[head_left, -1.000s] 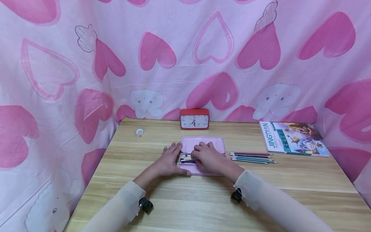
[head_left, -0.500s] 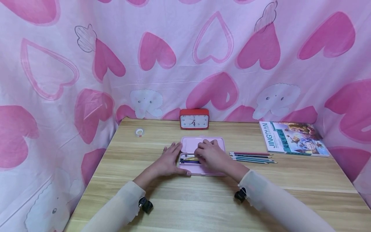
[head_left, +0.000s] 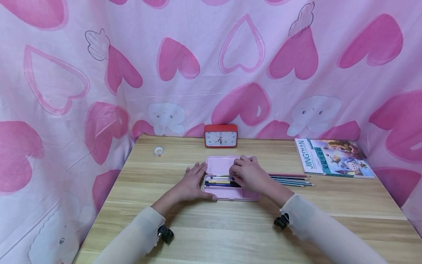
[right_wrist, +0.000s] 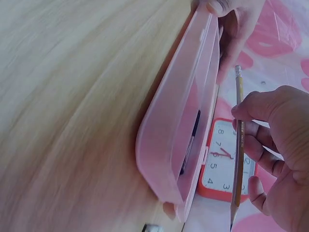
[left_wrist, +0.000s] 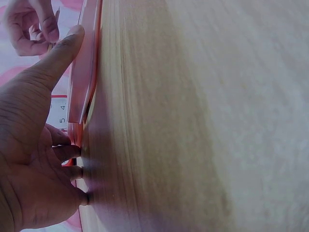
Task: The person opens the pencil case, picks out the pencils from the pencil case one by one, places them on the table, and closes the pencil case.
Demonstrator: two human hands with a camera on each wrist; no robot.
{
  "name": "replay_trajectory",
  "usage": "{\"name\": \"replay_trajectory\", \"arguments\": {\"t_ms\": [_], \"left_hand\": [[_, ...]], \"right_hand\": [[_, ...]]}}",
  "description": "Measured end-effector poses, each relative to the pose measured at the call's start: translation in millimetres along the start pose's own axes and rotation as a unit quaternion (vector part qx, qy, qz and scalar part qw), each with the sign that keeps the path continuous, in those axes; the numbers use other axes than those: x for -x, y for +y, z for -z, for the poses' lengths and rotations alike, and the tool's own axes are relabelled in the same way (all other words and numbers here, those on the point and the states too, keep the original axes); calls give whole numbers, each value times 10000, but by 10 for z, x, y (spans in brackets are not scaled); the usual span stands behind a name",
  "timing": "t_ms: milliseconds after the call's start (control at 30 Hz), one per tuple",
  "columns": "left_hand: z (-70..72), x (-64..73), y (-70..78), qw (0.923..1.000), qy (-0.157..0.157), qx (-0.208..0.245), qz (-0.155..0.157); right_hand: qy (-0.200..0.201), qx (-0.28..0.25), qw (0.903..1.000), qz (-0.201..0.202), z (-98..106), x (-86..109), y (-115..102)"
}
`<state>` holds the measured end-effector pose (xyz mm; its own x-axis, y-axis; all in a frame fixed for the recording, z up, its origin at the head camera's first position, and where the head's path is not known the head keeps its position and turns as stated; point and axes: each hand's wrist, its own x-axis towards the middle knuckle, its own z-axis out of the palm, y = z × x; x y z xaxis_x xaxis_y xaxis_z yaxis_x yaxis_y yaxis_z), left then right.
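Note:
An open pink pencil case [head_left: 250,195] lies on the table with its lid [head_left: 217,164] folded back. Several pens and pencils [head_left: 217,183] lie in its tray. My left hand [head_left: 189,185] spreads around the case's left end, fingers fairly straight; its thumb touches the front rim in the left wrist view. Over the right part of the case, my right hand [head_left: 248,176] pinches a brownish-gold pencil [right_wrist: 240,145] between thumb and fingers. In the right wrist view that pencil is above the case, its eraser end and sharpened tip both showing.
Several pencils [head_left: 293,180] lie just right of the case, partly behind the right hand. A red clock [head_left: 221,136] stands behind it. A tape roll [head_left: 158,150] is at the back left, and a magazine [head_left: 334,157] at the back right. A heart-print curtain [head_left: 211,66] hangs behind the table.
My right hand has moved rightward and slightly away from me with the pencil, uncovering more of the tray and hiding the ends of the loose pencils. The left hand has stayed in place.

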<state>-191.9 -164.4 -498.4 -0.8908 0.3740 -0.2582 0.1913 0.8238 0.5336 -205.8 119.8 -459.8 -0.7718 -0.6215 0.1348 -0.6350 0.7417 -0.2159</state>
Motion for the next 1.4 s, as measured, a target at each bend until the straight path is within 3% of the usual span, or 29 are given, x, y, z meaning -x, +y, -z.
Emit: {"name": "replay_trajectory", "arguments": {"t_ms": [367, 733, 1400], "left_hand": [[-8, 0, 12, 10000, 35, 0, 44], [-2, 7, 33, 10000, 25, -14, 48], [-5, 13, 36, 9998, 36, 100, 138]], "right_hand": [[275, -37, 9996, -26, 66, 171, 160], [202, -130, 9986, -474, 126, 417, 412], [322, 81, 9953, -912, 200, 963, 880]]}}
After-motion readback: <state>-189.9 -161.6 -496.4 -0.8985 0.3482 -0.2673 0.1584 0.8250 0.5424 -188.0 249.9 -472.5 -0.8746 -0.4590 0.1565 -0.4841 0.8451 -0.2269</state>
